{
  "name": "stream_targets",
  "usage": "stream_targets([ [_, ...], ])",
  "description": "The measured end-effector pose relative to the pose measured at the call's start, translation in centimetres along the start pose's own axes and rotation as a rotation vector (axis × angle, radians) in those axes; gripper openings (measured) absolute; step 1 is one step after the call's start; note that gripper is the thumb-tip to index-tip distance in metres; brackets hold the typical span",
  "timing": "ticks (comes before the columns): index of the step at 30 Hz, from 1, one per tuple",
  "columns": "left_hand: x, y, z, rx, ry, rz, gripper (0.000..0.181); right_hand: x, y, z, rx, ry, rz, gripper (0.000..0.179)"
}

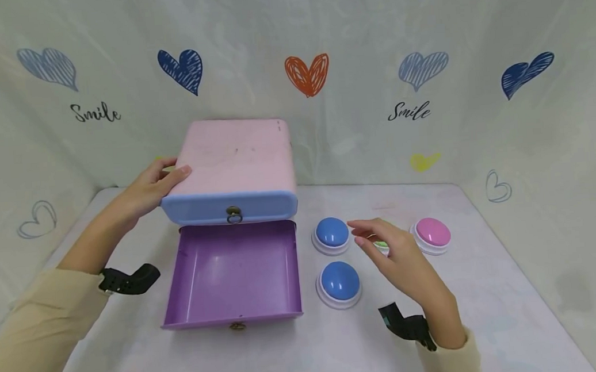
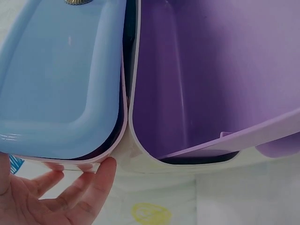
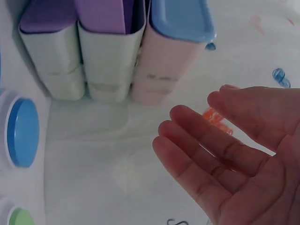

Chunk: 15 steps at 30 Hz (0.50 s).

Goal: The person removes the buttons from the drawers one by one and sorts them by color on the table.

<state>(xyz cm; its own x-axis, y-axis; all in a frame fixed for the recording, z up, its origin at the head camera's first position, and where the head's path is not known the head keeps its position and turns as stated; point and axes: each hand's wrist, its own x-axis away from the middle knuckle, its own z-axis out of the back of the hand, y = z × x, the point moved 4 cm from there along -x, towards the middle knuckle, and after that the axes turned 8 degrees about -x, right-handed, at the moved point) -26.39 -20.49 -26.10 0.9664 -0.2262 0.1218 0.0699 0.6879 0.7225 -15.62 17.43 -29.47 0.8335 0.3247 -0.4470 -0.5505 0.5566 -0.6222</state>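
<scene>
My left hand (image 1: 155, 184) rests on the left side and top edge of a small drawer cabinet (image 1: 239, 155); its fingertips touch the wall beside the blue top drawer (image 2: 61, 84). Below that, a purple drawer (image 1: 236, 271) is pulled far out, with nothing inside it. My right hand (image 1: 393, 248) is raised with fingers loosely bent and holds nothing, as the right wrist view shows. It is nearest a blue dome button (image 1: 332, 232) and partly covers a green one (image 3: 21, 217). A second blue button (image 1: 341, 281) stands nearer me, right of the drawer.
A pink dome button (image 1: 433, 232) stands right of the right hand. Another purple drawer (image 3: 49, 16) sits shut at the cabinet's bottom. Behind the table (image 1: 497, 287) hangs a pale curtain (image 1: 349, 27) printed with hearts. The pulled-out drawer juts toward me.
</scene>
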Motion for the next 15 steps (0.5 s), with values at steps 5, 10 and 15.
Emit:
stream_targets([
  [5,-0.1,0.0,0.0,-0.004,0.001,-0.002,0.074,0.3,-2.8,-1.6,-0.079,-0.084,0.118,0.029],
  [10,-0.1,0.0,0.1,-0.007,0.001,0.003,0.074,0.9,-5.3,-3.5,-0.151,-0.203,0.188,0.029],
  [15,0.0,0.0,0.1,-0.008,0.001,0.002,0.074,1.6,-7.6,-5.5,-0.151,-0.310,0.262,0.025],
])
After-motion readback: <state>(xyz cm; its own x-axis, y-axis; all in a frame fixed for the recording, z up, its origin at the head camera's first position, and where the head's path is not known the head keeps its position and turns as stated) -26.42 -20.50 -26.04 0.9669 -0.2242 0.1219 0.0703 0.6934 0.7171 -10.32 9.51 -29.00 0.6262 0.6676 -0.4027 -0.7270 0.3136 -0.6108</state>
